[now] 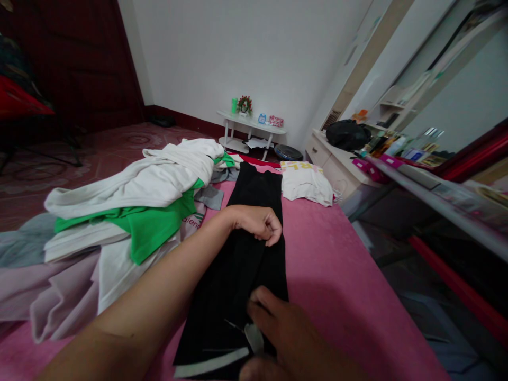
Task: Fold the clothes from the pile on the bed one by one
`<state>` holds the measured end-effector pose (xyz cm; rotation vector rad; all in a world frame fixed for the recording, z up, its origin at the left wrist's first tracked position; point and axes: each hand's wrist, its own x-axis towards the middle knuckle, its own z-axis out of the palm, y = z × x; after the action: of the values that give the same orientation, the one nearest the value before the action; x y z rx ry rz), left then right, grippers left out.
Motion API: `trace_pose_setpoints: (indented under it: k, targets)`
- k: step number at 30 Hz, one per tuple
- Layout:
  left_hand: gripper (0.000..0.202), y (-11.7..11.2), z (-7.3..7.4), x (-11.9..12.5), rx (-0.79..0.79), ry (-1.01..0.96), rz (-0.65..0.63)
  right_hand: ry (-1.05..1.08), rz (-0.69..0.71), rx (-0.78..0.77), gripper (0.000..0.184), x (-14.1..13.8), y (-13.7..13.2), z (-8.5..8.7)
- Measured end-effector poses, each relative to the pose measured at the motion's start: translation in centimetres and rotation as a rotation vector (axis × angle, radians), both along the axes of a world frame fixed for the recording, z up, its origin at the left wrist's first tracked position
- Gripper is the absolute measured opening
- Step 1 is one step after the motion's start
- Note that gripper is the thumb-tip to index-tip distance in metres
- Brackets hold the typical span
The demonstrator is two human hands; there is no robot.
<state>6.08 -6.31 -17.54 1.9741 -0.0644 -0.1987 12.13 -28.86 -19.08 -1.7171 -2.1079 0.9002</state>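
Note:
A pair of black trousers (pixel 246 248) lies lengthwise on a pink bedspread (pixel 329 264), folded along its legs. My left hand (pixel 260 223) reaches across it, fingers curled and pinching the black fabric near the middle. My right hand (pixel 291 338) rests low in the view on the waistband end, fingers closed on the cloth beside a white label (pixel 254 338).
A heap of clothes, white (pixel 151 177), green (pixel 148 225) and grey, covers the bed's left side. A folded white shirt (pixel 305 182) lies at the far end. A small white table (pixel 250 129) stands by the wall, a dresser (pixel 337 164) with a black bag at right.

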Motion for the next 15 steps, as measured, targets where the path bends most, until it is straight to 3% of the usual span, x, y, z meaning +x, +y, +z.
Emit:
trace_pose_setpoints:
  k: [2, 3, 8, 12, 15]
  targets:
    - [0.017, 0.2, -0.2, 0.0, -0.065, -0.016, -0.005, -0.101, 0.116, -0.057, 0.058, -0.4, 0.0, 0.1]
    - [0.016, 0.3, -0.3, 0.1, -0.087, -0.027, -0.004, -0.125, 0.128, -0.065, 0.06, -0.5, 0.0, 0.2]
    - [0.019, 1.0, -0.4, -0.3, -0.141, -0.049, 0.021, -0.067, -0.023, -0.039, 0.031, -0.4, -0.3, -0.1]
    - [0.044, 0.5, -0.4, -0.3, 0.029, -0.035, -0.065, -0.011, -0.082, -0.019, 0.029, -0.4, -0.2, -0.6]
    - [0.044, -0.6, -0.7, 0.3, 0.214, 0.023, -0.103, 0.133, -0.082, 0.029, 0.03, -0.4, -0.1, -0.7]
